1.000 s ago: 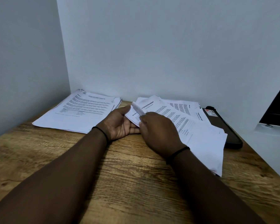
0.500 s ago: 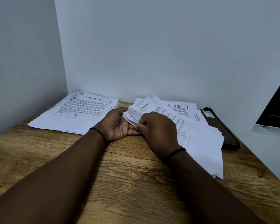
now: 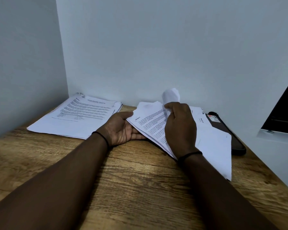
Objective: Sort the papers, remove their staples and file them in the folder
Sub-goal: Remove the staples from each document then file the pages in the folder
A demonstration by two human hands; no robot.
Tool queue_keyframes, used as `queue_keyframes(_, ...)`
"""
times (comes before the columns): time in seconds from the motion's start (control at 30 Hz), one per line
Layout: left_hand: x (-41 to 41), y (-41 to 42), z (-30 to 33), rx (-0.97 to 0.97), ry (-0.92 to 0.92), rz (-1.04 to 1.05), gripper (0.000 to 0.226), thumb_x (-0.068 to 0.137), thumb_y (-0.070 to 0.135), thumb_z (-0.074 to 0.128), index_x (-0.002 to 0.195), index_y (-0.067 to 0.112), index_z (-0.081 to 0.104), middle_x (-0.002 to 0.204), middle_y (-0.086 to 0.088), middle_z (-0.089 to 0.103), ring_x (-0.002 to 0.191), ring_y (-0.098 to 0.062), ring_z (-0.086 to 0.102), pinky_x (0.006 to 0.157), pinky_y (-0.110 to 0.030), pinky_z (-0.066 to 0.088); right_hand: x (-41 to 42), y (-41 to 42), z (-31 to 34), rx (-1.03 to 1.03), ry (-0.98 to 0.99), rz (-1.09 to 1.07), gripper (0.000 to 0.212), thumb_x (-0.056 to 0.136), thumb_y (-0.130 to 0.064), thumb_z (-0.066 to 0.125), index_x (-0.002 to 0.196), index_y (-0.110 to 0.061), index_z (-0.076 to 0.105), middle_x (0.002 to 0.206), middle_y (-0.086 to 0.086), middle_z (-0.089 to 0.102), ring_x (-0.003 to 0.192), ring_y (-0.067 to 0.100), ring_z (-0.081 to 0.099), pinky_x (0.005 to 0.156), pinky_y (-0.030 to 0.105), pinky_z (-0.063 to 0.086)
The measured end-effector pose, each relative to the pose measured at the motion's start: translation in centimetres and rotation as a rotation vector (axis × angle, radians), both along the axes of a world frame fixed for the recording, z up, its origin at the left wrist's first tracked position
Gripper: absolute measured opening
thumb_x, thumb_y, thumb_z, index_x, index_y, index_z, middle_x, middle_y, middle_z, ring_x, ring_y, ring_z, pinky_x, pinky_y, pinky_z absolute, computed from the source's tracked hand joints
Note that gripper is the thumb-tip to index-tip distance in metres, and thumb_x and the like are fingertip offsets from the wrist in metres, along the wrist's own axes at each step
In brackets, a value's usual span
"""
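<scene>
Right hand [image 3: 179, 128]: its fingers [image 3: 170, 107] are curled round a turned-back sheet [image 3: 170, 95], which stands curled above the knuckles, blurred. Left hand [image 3: 121, 128]: palm up at the near-left corner of the loose paper pile [image 3: 213, 143], thumb on top of the corner, the remaining fingers hidden beneath it, so the pile's edge is pinched between them. The exposed page [image 3: 148, 123], headed "Section 4", lies between the two hands, touching both. The rest of the pile spreads to the right of the right hand across the tabletop [image 3: 131, 176]. A dark folder [image 3: 236, 141] lies beyond the pile, further right of that hand, partly covered by paper. A second stack of papers [image 3: 78, 117] lies flat to the left of the left hand, just beside it and apart from it.

Change from half a second earlier: the right hand then lay low on the pile's corner with the top sheet only bent; the sheet is now lifted clear, uncovering the "Section 4" page. The left hand keeps its place.
</scene>
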State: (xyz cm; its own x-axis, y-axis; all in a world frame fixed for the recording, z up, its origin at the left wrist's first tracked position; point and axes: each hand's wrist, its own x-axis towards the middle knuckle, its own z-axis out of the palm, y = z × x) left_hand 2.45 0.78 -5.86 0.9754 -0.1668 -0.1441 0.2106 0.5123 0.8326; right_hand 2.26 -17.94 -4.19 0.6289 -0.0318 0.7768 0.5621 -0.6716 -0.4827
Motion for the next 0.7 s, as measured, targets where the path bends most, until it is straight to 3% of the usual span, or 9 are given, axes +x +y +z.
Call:
queue_keyframes(0.1,0.1,0.0,-0.1,-0.001,-0.001,-0.009,0.045,0.105,0.03,0.032,0.126,0.0,0.057,0.126,-0.023,0.065,0.113,-0.038,0.065,0.097,-0.058,0.048,-0.3,0.6,-0.3,-0.187,0.092,0.085,0.026,0.095,-0.012,0.053,0.112,-0.019,0.071,0.112,0.0,0.066,0.107,0.019,0.06,0.084,0.033,0.047)
queue_keyframes(0.2,0.1,0.1,-0.1,0.008,-0.016,-0.027,0.044,0.103,0.03,0.032,0.122,0.002,0.06,0.117,-0.021,0.07,0.099,-0.036,0.071,0.089,-0.055,0.054,-1.1,1.4,-0.4,-0.403,0.186,0.14,0.025,0.096,-0.036,0.055,0.11,-0.022,0.07,0.11,-0.003,0.066,0.106,0.017,0.058,0.085,0.035,0.048)
queue_keyframes(0.3,0.2,0.3,-0.2,-0.013,-0.015,-0.037,0.044,0.103,0.03,0.031,0.123,0.003,0.06,0.111,-0.017,0.072,0.092,-0.033,0.072,0.08,-0.048,0.06,-1.6,2.1,-0.5,-0.616,0.19,0.12,0.04,0.092,-0.053,0.058,0.116,-0.022,0.067,0.104,-0.002,0.064,0.103,0.019,0.057,0.08,0.036,0.049)
queue_keyframes(0.4,0.1,0.3,-0.1,0.014,-0.029,-0.065,0.049,0.1,0.03,0.031,0.13,0.0,0.055,0.115,-0.022,0.068,0.097,-0.035,0.07,0.09,-0.05,0.054,-1.6,2.2,-0.5,-0.632,0.12,0.092,0.027,0.098,-0.038,0.052,0.11,-0.019,0.067,0.098,0.001,0.063,0.097,0.024,0.06,0.071,0.034,0.044)
queue_keyframes(0.5,0.1,0.1,0.0,0.019,-0.031,-0.084,0.05,0.098,0.03,0.031,0.126,-0.003,0.056,0.112,-0.024,0.068,0.098,-0.036,0.07,0.085,-0.049,0.058,-1.5,2.2,-0.4,-0.655,0.116,0.02,0.028,0.101,-0.034,0.045,0.097,-0.019,0.067,0.098,0.0,0.065,0.094,0.024,0.061,0.071,0.034,0.044)
queue_keyframes(0.7,0.2,0.3,-0.1,-0.016,-0.036,-0.063,0.048,0.101,0.029,0.03,0.128,0.0,0.056,0.111,-0.024,0.069,0.089,-0.035,0.072,0.092,-0.059,0.05,-1.7,1.9,-0.5,-0.382,0.173,0.076,0.022,0.089,-0.043,0.067,0.081,-0.022,0.067,0.084,-0.005,0.065,0.083,0.014,0.059,0.065,0.031,0.038)
